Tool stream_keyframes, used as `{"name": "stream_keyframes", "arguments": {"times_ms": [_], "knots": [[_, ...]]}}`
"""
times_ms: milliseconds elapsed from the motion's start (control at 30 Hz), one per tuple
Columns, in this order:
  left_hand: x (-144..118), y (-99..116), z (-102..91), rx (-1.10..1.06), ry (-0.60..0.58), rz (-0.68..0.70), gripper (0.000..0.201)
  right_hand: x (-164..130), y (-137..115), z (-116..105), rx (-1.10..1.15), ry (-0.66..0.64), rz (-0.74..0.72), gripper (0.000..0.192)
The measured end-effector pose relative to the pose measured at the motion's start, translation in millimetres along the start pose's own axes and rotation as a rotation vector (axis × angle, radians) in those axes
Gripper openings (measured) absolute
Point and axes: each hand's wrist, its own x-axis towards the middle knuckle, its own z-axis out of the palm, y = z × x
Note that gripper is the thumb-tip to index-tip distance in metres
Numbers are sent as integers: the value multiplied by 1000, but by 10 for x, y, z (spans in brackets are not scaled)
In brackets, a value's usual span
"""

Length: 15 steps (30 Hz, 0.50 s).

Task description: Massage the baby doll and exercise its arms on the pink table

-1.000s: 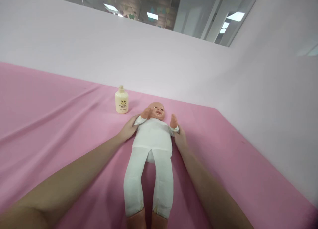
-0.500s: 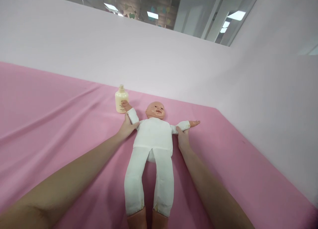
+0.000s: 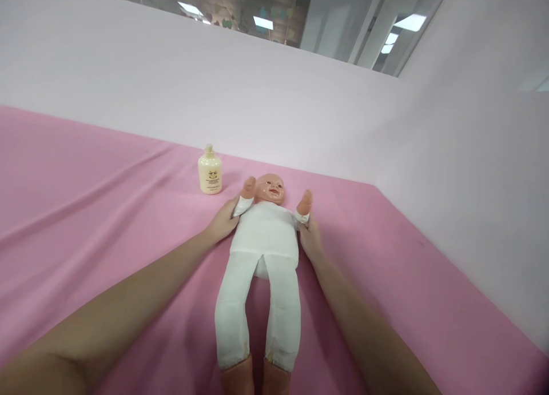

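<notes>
The white cloth-bodied doll point(image 3: 266, 229) with shiny head lies face-up on the pink sheet point(image 3: 107, 195), lengthwise away from the person, between left hand point(image 3: 223, 219) and right hand point(image 3: 311, 238), each curled around its nearer doll arm.

Pale yellow bottle point(image 3: 210, 174) (standing upright), creased pink sheet point(image 3: 98, 195), white wall point(image 3: 206, 92), window point(image 3: 330, 26) above
</notes>
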Motion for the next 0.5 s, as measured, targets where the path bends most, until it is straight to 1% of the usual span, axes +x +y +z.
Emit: {"name": "stream_keyframes", "arguments": {"times_ms": [67,133,200,267,367,433,500], "knots": [[0,-36,13,91,-31,40,68,-2,11,15,-31,-43,-80,47],[1,-91,26,149,-46,40,69,2,32,18,-66,-79,-165,52],[4,-130,35,171,-59,31,71,8,51,15,-82,-92,-200,54],[9,-126,34,182,-66,26,71,13,64,14,-90,-95,-202,54],[12,-46,21,147,-73,37,68,18,73,14,-73,-77,-164,51],[7,12,11,81,-55,23,65,23,81,6,-26,-54,-84,47],[-3,30,5,17,1,-52,64,33,98,-14,24,-7,28,43]]}}
